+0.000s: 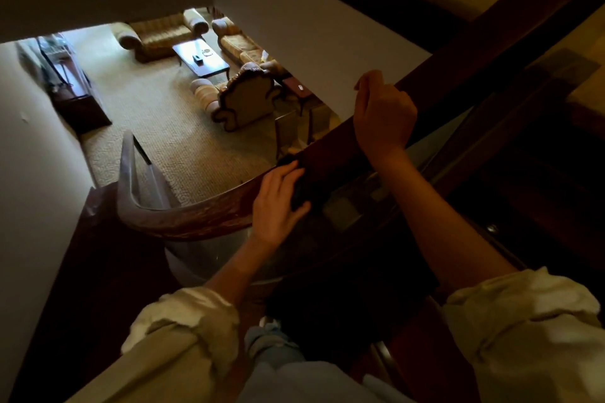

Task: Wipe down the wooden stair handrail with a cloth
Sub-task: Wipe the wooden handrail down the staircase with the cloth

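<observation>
Handrail (203,219): left hand (278,203) clasped cloth (299,190) on it; right hand (383,114) curled round it higher up. Judged risk: loosened cloth dropping over it.

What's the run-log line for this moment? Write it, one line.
step: wiping | left hand: holds dark cloth on curved brown wooden handrail | right hand: grips handrail higher up

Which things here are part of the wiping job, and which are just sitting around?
Part of the job: dark cloth, held by the left hand; wooden handrail, gripped by the right hand.
Just sitting around, in the room below: sofa, coffee table, armchair, carpet.
</observation>
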### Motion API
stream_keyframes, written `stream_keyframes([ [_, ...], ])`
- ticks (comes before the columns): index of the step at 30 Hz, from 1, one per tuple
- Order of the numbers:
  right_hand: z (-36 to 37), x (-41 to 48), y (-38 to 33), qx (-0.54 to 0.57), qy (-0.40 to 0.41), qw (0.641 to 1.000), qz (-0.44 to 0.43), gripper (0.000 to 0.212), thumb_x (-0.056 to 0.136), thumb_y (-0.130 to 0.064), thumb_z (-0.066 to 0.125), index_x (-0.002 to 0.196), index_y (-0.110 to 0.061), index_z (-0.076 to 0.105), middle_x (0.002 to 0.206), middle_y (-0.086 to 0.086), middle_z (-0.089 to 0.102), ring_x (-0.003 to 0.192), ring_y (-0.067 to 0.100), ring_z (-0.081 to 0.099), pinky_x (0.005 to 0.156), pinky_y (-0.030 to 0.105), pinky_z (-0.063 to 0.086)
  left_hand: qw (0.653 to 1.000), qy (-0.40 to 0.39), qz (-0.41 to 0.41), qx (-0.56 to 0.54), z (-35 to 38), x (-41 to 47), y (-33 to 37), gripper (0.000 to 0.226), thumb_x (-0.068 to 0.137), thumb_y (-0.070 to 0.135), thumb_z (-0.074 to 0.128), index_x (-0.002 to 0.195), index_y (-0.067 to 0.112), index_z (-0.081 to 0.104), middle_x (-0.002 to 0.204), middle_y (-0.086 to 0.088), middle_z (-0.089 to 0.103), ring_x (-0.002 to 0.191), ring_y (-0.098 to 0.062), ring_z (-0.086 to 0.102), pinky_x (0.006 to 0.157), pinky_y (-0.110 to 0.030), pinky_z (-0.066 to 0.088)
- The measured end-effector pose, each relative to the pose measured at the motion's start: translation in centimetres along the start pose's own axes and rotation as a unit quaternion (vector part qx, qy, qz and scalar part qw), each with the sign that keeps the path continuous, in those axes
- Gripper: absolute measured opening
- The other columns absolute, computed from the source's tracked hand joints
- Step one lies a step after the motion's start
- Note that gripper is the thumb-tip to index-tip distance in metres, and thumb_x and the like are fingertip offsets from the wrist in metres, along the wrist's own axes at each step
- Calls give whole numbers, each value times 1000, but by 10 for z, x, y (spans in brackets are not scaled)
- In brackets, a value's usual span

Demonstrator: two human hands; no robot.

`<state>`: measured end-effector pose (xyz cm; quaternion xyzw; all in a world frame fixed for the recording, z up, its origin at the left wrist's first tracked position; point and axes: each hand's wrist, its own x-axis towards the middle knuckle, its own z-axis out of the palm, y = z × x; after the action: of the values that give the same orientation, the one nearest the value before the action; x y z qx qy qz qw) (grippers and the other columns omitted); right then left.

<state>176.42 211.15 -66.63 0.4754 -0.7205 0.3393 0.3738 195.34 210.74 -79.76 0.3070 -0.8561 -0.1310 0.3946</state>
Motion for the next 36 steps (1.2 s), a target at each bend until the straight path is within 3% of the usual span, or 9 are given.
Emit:
stream_keyframes([
  [5,2,0,-1,5,7,1000,8,25,94,-19,48,76,-14,65,46,-4,43,42,5,23,50,10,4,1000,5,-14,-7,3,7,8,72,66,23,81,127,16,42,127,-14,55,116,-27,49,84,-34,49],
  [11,4,-2,1,1,19,1000,6,24,93,-18,47,77,-14,64,47,-3,45,43,7,24,48,21,20,1000,16,4,-21,27,48,51,74,61,22,88,127,8,55,127,-14,56,118,-25,45,73,-33,52],
  [16,5,-1,1,-15,9,1000,10,23,94,-19,49,78,-16,65,47,-4,44,43,6,26,47,22,19,998,0,47,-29,13,22,12,76,62,17,85,127,16,46,131,-4,45,119,-25,45,85,-30,46],
  [19,5,-1,-1,-1,-1,1000,14,26,95,-21,47,78,-14,65,47,-4,44,42,6,27,47,15,11,1000,0,6,-31,4,-2,-17,78,60,12,86,125,19,44,129,-6,49,114,-24,46,92,-29,41],
  [22,7,-2,0,7,-3,1000,22,30,97,-23,43,80,-13,66,48,-3,45,41,7,29,46,17,17,998,9,-43,-37,-2,-4,-20,71,63,22,88,121,18,48,119,-11,58,108,-24,52,82,-38,50],
  [24,7,-3,1,14,4,1000,26,30,97,-22,43,80,-13,66,48,-3,46,41,7,30,46,21,21,997,15,-58,-43,0,16,4,66,65,30,86,120,15,54,114,-10,59,106,-27,56,79,-36,49],
  [29,3,1,4,33,34,999,2,24,91,-16,48,75,-13,66,47,-2,45,42,7,26,48,21,20,992,25,-82,-93,16,83,74,63,68,30,84,122,9,59,117,-10,60,110,-28,55,77,-31,43],
  [33,2,-2,6,47,24,999,-2,22,92,-16,49,78,-13,66,48,-3,46,43,6,27,50,21,22,998,-3,-5,-67,7,49,39,73,64,20,85,126,19,46,122,-11,58,114,-25,51,81,-27,43],
  [36,1,-2,1,42,13,999,4,23,93,-17,49,78,-14,66,47,-4,44,43,5,25,49,19,19,998,-5,-50,-37,-4,-7,-9,78,63,13,86,127,20,41,124,-14,55,114,-26,47,86,-35,46],
])
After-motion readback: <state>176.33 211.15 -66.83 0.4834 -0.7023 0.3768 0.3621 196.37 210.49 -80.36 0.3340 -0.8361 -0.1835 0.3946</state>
